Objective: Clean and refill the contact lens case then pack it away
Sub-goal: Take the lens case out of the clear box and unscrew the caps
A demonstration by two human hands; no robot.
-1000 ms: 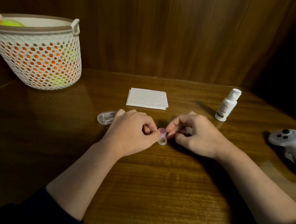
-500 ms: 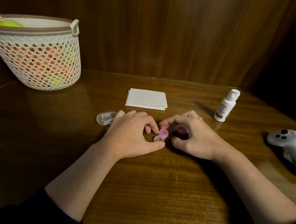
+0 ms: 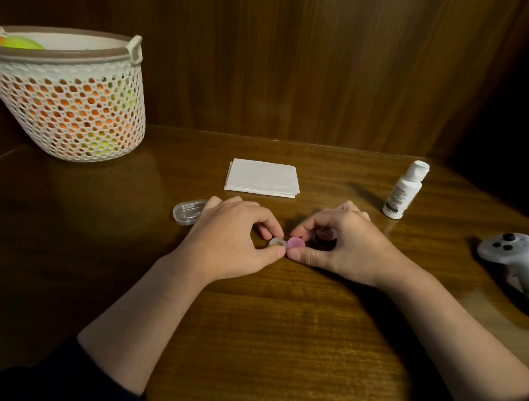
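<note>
At desk (image 3: 247, 340) centre, the left hand (image 3: 232, 245) pinches the clear lens case well (image 3: 276, 242). The right hand (image 3: 344, 246) pinches the pink cap (image 3: 295, 243) touching it at 3 o'clock.

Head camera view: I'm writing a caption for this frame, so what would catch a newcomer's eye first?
Probably the two hands meeting at mid-table: the left hand pinches a small clear well while the right hand holds a pink cap beside it. Next, the white mesh basket of orange and green balls at the far left, then the folded white tissue and white bottle behind the hands.
</note>
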